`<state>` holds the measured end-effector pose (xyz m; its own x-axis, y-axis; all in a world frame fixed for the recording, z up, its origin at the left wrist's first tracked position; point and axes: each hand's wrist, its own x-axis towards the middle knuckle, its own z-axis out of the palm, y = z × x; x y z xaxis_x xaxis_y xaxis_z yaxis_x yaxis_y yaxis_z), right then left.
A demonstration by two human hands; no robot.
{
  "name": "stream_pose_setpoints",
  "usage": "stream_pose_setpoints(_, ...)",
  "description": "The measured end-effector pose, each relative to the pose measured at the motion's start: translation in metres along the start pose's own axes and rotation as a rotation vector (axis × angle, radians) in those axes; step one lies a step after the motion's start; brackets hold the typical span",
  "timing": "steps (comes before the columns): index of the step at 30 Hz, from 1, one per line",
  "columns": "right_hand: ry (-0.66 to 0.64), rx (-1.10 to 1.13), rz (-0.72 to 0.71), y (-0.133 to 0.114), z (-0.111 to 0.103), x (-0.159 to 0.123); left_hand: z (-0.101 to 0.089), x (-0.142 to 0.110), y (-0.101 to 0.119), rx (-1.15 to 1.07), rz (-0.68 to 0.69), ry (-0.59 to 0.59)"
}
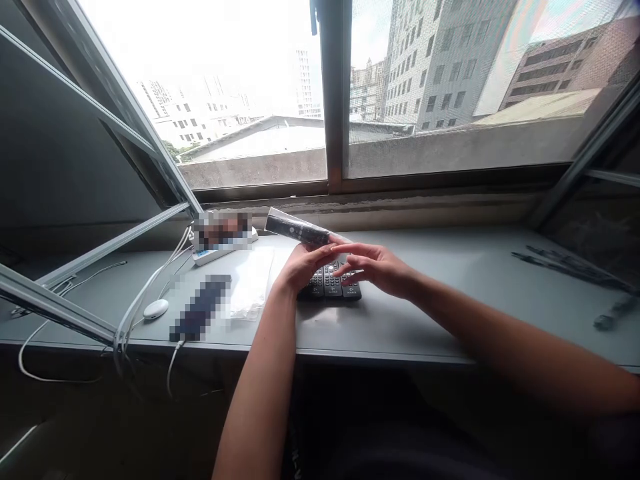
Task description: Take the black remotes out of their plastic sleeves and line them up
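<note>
A black remote control (300, 230) in a clear plastic sleeve is held tilted above the table. My left hand (303, 265) grips its near end, with the fingers partly hidden behind it. My right hand (380, 267) reaches in from the right, its fingers stretched out and apart. Its fingertips meet the left thumb and the near end of the sleeve; whether they press on the plastic is hard to tell. Beneath both hands, black remote controls (333, 287) lie side by side on the table, partly covered by the hands.
Clear plastic sleeves (250, 283) lie left of my left hand. Further left are a blurred dark phone-like object (203, 310) with a cable, a round white object (156, 309) and a white power strip (225, 248). Metal frames (100, 120) flank the grey table (450, 287) before a window.
</note>
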<state>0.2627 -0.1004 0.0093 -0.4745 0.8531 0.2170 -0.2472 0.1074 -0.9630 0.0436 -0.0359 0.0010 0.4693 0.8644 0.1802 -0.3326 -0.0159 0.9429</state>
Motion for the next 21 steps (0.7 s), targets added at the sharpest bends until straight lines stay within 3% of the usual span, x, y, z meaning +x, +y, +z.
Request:
stream_pose_setpoints(4,0.025,0.012,0.007,-0.0051,0.0003,0.0002,0.0031,-0.0013,0.0014,0.045,0.047,0.012)
stream_pose_setpoints(11,0.336,-0.119,-0.146,0.0025,-0.0068,0.006,-0.0018,0.0025,0.0009,-0.01,0.047,0.175)
stream_pose_setpoints(18,0.193,-0.269,-0.146,0.0022,-0.0042,0.0042,-0.0009,0.0006,0.0009,-0.021,0.012,0.12)
stream_pose_setpoints(21,0.204,-0.276,-0.116,-0.0013,-0.0018,0.0029,-0.0006,0.0008,-0.0001,0.008,0.007,0.129)
